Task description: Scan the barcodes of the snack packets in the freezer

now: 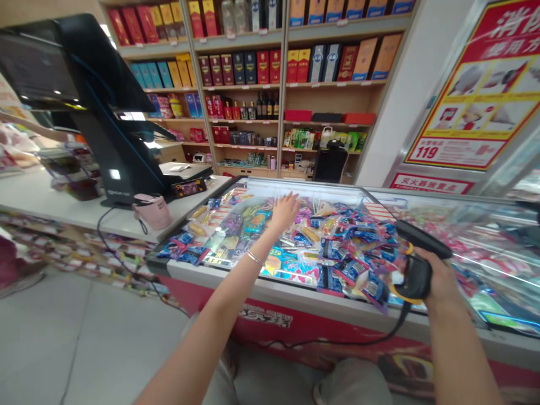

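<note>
My left hand (286,210) reaches out over the chest freezer (257,286) with its fingers stretched, holding nothing. Below it, many small blue, red and purple snack packets (358,233) lie heaped on the glass top. Whether my fingertips touch any of them I cannot tell. My right hand (441,275) is wrapped round the handle of a black and yellow barcode scanner (419,275), over the heap's right end. From the scanner a dark cable (371,341) droops past the freezer's red front. Through the glass, larger blue packages (287,264) show inside.
On the left, a white counter (126,225) bears a black checkout terminal (107,124), a pink cup holder (152,211), a phone (188,187) and stacked food tubs (80,188). Shelves of boxed bottles (240,87) stand behind. Another freezer section (498,259) continues on the right.
</note>
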Tool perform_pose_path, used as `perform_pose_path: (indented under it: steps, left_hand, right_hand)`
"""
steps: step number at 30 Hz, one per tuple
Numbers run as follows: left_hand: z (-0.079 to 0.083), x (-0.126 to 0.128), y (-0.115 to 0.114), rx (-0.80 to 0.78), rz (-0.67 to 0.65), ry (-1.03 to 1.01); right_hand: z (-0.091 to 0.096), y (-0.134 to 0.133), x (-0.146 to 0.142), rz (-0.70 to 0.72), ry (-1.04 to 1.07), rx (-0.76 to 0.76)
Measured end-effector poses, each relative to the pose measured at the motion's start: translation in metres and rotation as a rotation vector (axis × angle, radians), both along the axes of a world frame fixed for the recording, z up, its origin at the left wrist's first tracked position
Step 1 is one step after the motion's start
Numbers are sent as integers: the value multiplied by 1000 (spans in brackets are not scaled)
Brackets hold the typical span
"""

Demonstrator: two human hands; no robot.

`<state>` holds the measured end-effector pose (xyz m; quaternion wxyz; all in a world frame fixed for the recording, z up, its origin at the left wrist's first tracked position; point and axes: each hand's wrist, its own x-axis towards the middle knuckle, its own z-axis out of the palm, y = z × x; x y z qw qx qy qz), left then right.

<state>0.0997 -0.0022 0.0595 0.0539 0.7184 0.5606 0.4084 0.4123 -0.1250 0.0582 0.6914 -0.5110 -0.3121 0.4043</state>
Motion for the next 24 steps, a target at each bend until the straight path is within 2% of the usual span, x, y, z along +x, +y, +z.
perform_pose_path:
  steps: [2, 5, 9, 12, 15, 18, 21, 24]
  left_hand:
    - [11, -45, -3, 49, 63, -30]
    - [15, -113, -14, 105, 178, -58]
    - [4, -193, -40, 57, 284, 31]
    - [-14, -235, -67, -50, 381, 119]
    - [-37, -261, -88, -148, 436, 192]
    - [-60, -275, -100, -202, 431, 246]
    - [-77, -280, -101, -198, 387, 307]
    - [-84, -280, -98, -217, 422, 376]
  right_hand:
    - [14, 2, -27, 103, 1, 41]
    - [25, 13, -79, 240, -34, 68]
    - [19, 32, -158, 443, -74, 63]
    - [9, 43, -215, 610, -99, 59]
    - [-5, 47, -262, 736, -85, 39]
    - [-24, 47, -296, 841, -95, -1]
    - [-44, 46, -316, 953, -113, -57]
    - [-57, 46, -323, 1010, -80, -92]
